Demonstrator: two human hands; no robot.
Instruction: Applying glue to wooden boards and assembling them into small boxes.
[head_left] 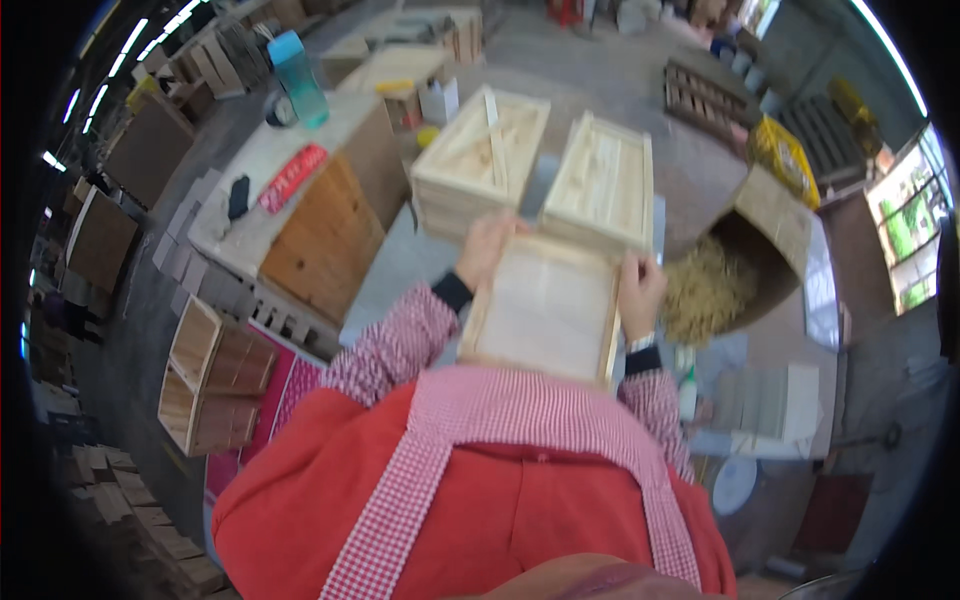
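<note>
A shallow wooden box with a pale, flat inside and a raised light-wood rim lies in front of me, close to my apron. My left hand is closed on its far left corner. On the right side, my right hand grips the rim near the far right corner, fingers bent over the edge. Just beyond stand two light wooden boxes: the left wooden box has a loose slat across its top, and the right wooden box is next to it.
At the right, a tipped cardboard carton holds yellowish shavings. Grey stacked sheets lie nearer. On the left are a bench, a teal bottle and a red-and-white strip. A wooden crate stands at lower left.
</note>
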